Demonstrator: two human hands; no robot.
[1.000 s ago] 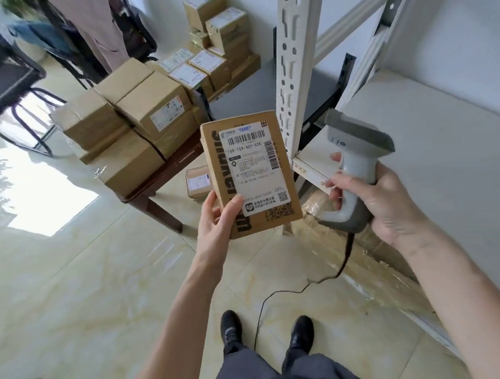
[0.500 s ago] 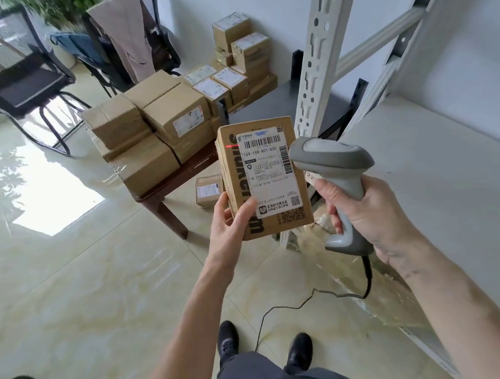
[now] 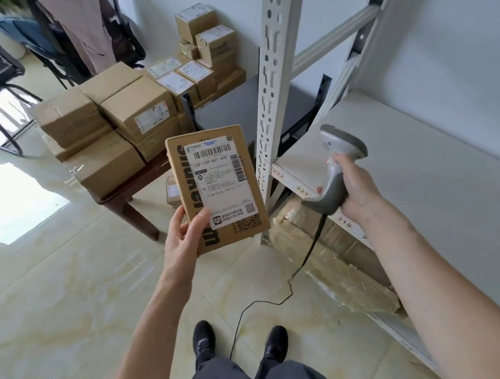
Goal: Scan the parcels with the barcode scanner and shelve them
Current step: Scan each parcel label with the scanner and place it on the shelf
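Risk: left hand (image 3: 184, 240) pinches only the flat brown cardboard parcel's (image 3: 218, 188) bottom corner; it may slip. Right hand (image 3: 357, 191) clenches the grey corded barcode scanner (image 3: 336, 166).

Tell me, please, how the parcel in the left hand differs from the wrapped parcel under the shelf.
The held parcel is a flat, clean cardboard box; the wrapped parcel looks bulkier and is covered in shiny, wrinkled film. The held parcel shows a white shipping label with barcodes; no label shows on the wrapped parcel. The left hand holds the first upright in the air; the second lies on the floor. Both are brown.
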